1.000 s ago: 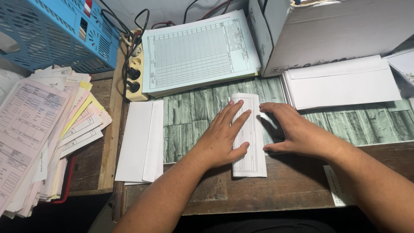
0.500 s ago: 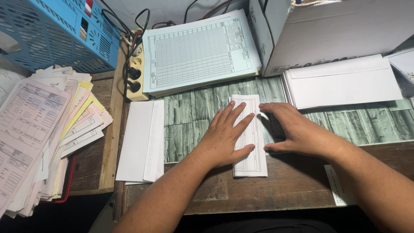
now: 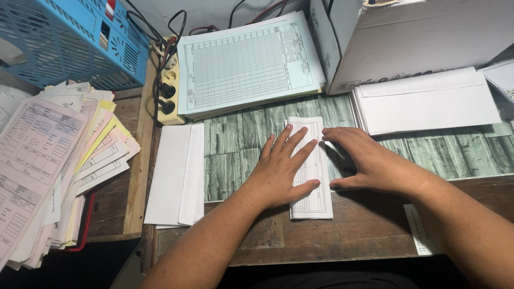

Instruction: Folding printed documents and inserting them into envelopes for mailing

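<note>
Barely shifted since before: left hand (image 3: 281, 171) spread flat, pressing folded gridded paper strip (image 3: 310, 184); right hand (image 3: 369, 163) cupped, fingers together, against its right edge.

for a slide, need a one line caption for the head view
Left hand flat on a folded printed form, right hand at its right edge.

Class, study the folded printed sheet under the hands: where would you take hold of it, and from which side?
Probably grip the folded sheet at its near short end, from the desk's front edge. That end lies bare below the left hand, while the right hand crowds its right long edge.
</note>
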